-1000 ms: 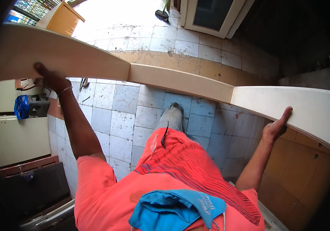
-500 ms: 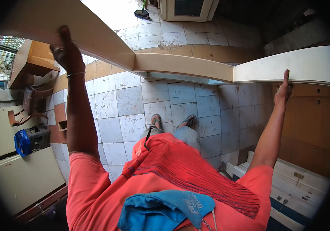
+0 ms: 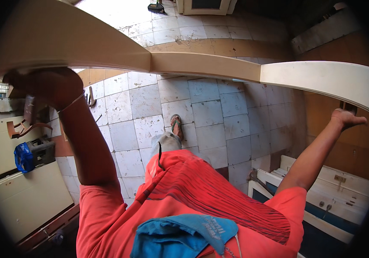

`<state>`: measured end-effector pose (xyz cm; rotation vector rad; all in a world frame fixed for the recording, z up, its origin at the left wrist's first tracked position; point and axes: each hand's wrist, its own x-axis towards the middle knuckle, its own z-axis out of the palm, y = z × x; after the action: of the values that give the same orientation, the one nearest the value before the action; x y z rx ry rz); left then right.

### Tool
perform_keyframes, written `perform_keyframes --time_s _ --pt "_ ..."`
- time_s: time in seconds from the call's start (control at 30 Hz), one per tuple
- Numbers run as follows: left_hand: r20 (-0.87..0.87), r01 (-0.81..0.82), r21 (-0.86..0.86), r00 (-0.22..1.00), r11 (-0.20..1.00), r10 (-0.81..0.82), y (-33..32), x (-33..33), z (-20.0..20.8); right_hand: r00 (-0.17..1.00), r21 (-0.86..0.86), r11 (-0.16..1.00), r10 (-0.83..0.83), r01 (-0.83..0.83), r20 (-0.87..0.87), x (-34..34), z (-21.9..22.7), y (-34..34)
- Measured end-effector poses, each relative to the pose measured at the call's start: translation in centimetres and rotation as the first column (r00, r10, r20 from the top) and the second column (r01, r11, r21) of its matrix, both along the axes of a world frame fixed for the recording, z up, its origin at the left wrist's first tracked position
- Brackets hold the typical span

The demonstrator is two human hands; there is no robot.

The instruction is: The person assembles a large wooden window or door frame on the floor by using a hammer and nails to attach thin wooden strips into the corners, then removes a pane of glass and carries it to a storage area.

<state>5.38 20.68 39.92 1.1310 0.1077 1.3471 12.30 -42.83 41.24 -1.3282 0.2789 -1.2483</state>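
A cream wooden frame [image 3: 206, 63] spans the view at about arm height, its crosspiece joining two long side boards. My left hand [image 3: 53, 86] is bent up under the lower edge of the left board, holding it; the fingers lie in shadow and are partly hidden. On the other side, my right hand [image 3: 345, 118] holds the lower edge of the right board [image 3: 318, 76] from below. Its thumb sticks out to the right, and the other fingers are mostly hidden by the board.
Worn white tiles [image 3: 208, 114] cover the floor. A broom head [image 3: 156, 8] lies at the far side. Pale panels [image 3: 29, 198], a wooden chair part [image 3: 25, 129] and a blue bag [image 3: 23, 157] are on the left. White door-like panels with metal fittings [image 3: 339, 178] lie at lower right.
The left board has come lower and nearer, and my left hand has shifted to its underside. My right hand has slid outward right and down. One foot has gone out of sight.
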Motion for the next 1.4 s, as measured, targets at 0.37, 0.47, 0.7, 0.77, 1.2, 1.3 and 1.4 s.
perform_keyframes --time_s 0.37,0.47,0.7,0.77,1.2,1.3,1.4 --pt "-0.157 -0.168 -0.060 0.975 0.984 0.157 -0.5 -22.9 -6.7 0.997 0.020 0.998 -0.055 0.054 0.055 -19.6 2.2 4.2" --pt "-0.524 -0.309 0.337 0.723 0.889 0.450 0.1 -28.3 -10.2 0.997 0.110 0.992 -0.061 0.057 0.042 -25.1 0.7 3.9" --pt "0.216 0.389 -0.538 0.921 0.748 -0.324 -4.3 -40.8 -13.9 0.991 0.346 0.934 -0.117 0.086 0.069 -35.8 -4.4 3.8" --pt "0.307 0.485 -0.583 0.874 0.652 -0.376 -4.7 -44.1 -14.7 0.993 0.383 0.923 -0.072 0.031 0.094 -39.1 -6.3 2.3" --pt "0.570 0.572 -0.811 0.820 0.120 -0.057 -7.7 -62.6 -27.7 0.955 0.835 0.489 -0.009 -0.254 0.296 -60.6 -23.6 -4.4" --pt "0.571 0.566 -0.818 0.821 0.102 0.023 -8.4 -67.2 -33.2 0.938 0.884 0.374 -0.092 -0.280 0.335 -66.1 -28.4 -5.0" --pt "0.583 0.580 -0.812 0.804 0.061 0.119 -8.8 -71.4 -39.3 0.917 0.930 0.253 -0.232 -0.265 0.324 -71.5 -35.6 -7.5"
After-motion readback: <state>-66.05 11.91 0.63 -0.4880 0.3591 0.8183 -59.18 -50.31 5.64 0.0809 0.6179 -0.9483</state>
